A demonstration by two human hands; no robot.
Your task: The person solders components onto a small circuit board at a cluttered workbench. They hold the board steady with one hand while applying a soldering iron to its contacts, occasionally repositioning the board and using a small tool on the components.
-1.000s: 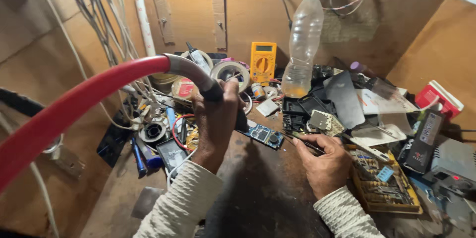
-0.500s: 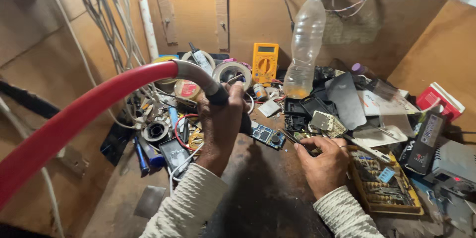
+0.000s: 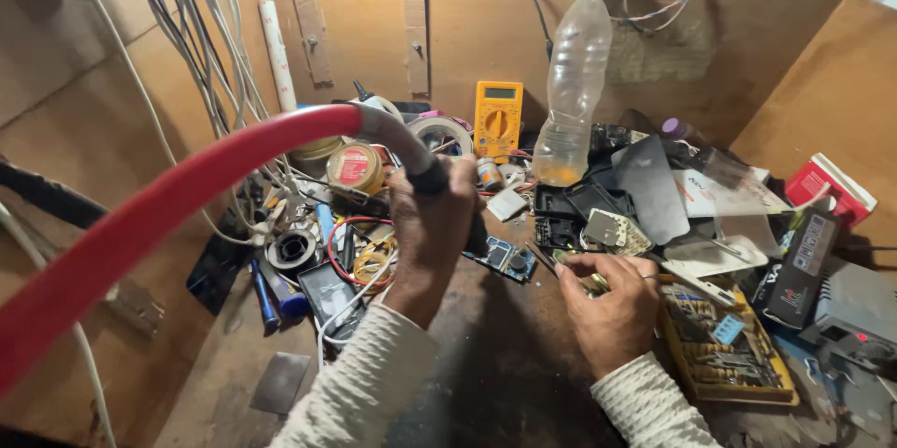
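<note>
Gripping, with the left hand (image 3: 432, 228), the black handle (image 3: 432, 177) of a hot-air tool fed by a thick red flexible hose (image 3: 187, 196); all fingers curled tight round the handle, thumb hidden, nozzle end pointing down past the knuckles and out of sight behind them. Pinching, with the right hand (image 3: 607, 303), a thin pair of metal tweezers (image 3: 551, 261) between thumb and forefinger, the other fingers folded under. Aiming the tweezer tip at a small blue circuit board (image 3: 507, 258) lying flat on the dark wooden bench (image 3: 505, 373), just beyond the right fingertips and just below the left fist.

Judging by the frame: tool and tweezers both brought up to the board, nothing yet lifted off it; whether the tip touches the board, impossible to tell.

Hemmed in on 3 sides. Beyond the left knuckles: a round red-labelled tin (image 3: 355, 168), a roll of tape (image 3: 439, 135), a yellow multimeter (image 3: 498, 118) and a tall clear plastic bottle (image 3: 570, 84) standing upright. To the right of the right fingers: a yellow tray of screwdriver bits (image 3: 724, 355), almost touching the wrist. Left of the left fist: loose white cables (image 3: 201, 56). Open room only toward the body, on the bare bench between the 2 wrists.
</note>
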